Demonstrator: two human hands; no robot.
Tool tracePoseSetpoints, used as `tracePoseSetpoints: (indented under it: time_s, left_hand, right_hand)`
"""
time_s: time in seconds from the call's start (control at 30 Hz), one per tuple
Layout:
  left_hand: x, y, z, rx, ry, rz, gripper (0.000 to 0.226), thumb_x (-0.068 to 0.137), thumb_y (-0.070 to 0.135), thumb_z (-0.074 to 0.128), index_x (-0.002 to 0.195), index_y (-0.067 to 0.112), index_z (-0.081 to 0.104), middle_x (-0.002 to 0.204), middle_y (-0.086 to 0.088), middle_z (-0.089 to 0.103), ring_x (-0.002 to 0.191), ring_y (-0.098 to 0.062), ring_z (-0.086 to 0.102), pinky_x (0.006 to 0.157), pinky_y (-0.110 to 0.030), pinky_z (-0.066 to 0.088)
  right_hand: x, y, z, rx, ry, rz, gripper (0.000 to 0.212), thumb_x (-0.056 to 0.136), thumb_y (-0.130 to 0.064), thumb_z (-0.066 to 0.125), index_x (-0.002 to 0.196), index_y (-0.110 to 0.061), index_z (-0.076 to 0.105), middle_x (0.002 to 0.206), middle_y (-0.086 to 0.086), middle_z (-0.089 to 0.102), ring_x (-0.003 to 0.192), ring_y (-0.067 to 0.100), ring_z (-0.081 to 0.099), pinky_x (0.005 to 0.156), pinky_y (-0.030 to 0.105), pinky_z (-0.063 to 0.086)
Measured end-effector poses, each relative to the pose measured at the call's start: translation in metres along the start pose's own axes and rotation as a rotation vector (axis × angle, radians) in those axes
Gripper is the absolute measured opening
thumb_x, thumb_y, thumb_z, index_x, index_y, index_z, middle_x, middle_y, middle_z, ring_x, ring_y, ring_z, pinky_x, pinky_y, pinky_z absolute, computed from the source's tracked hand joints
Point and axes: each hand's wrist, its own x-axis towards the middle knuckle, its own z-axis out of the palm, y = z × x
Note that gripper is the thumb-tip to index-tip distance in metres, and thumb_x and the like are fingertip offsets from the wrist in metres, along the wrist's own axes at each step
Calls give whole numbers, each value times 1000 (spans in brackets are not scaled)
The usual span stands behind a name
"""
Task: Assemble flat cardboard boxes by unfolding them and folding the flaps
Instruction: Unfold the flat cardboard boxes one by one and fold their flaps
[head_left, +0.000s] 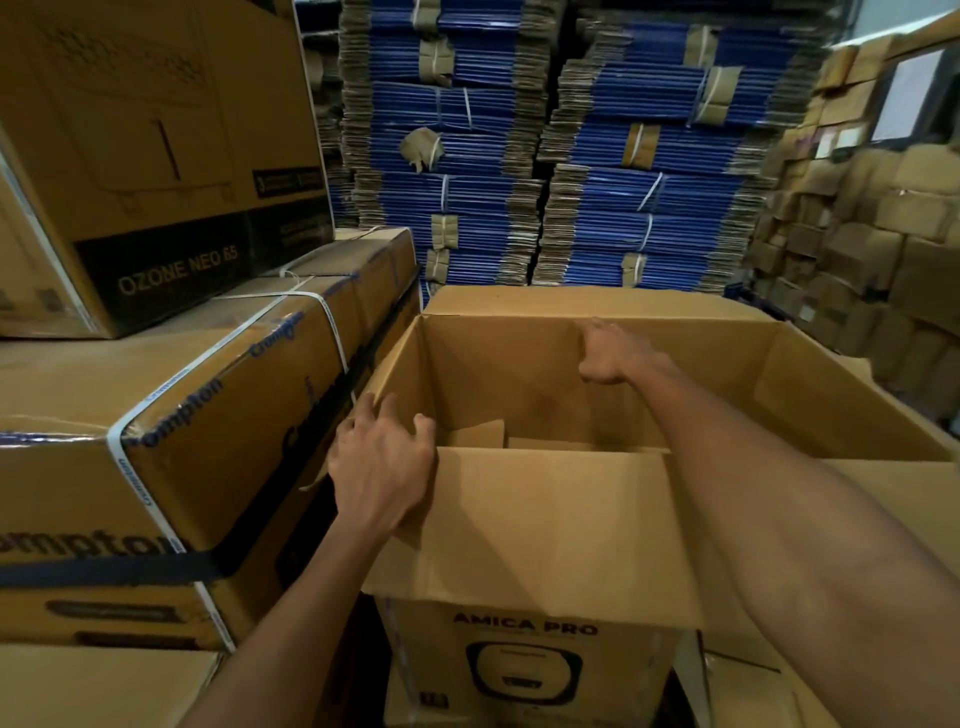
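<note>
Cardboard box (519, 374) stands upright at frame centre, top open, "AMICA PRO" printed on its near face. Near flap (550, 525) tilts up toward the viewer, its long axis running 9 to 3 o'clock. L hand (382, 462) sits at 9 o'clock of that flap, fingers spread, gripping its left corner. R hand (605, 351) reaches to 12 o'clock, fingers curled on the far wall; grip unclear. L hand is nearer the flap, so it likely folds first. Strapped cartons (171, 431) stand at 9 o'clock, touching or just beside.

You see a dim, warm-toned warehouse view; wide-angle bending curves the edges, distant stacks look soft, and deep shadow fills the lower corners.
</note>
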Motion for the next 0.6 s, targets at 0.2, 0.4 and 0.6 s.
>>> tracePoseSetpoints:
  time_s: [0.2, 0.4, 0.6]
  left_hand:
    - [0, 2, 0, -5, 23, 9, 56, 103, 53, 37, 143, 17, 52, 158, -14, 36, 141, -40, 36, 113, -62, 34]
    - [0, -2, 3, -33, 78, 56, 59, 102, 56, 36, 141, 16, 55, 158, -14, 38, 146, -39, 28, 118, -62, 20]
    - [-25, -21, 15, -263, 195, 232, 51, 103, 53, 36, 139, 19, 52, 151, -9, 40, 143, -28, 32, 119, -55, 24]
  right_hand:
    - [-70, -2, -5, 201, 105, -53, 63, 93, -22, 67, 151, -23, 42, 148, 12, 51, 128, 30, 55, 104, 48, 48]
    - [-166, 10, -14, 240, 300, -42, 24, 101, -26, 60, 124, -23, 66, 113, 0, 69, 91, 10, 61, 79, 30, 51]
    - [-231, 65, 18, 120, 640, -25, 27, 101, -30, 54, 117, -14, 70, 113, 6, 73, 102, 22, 65, 98, 39, 44]
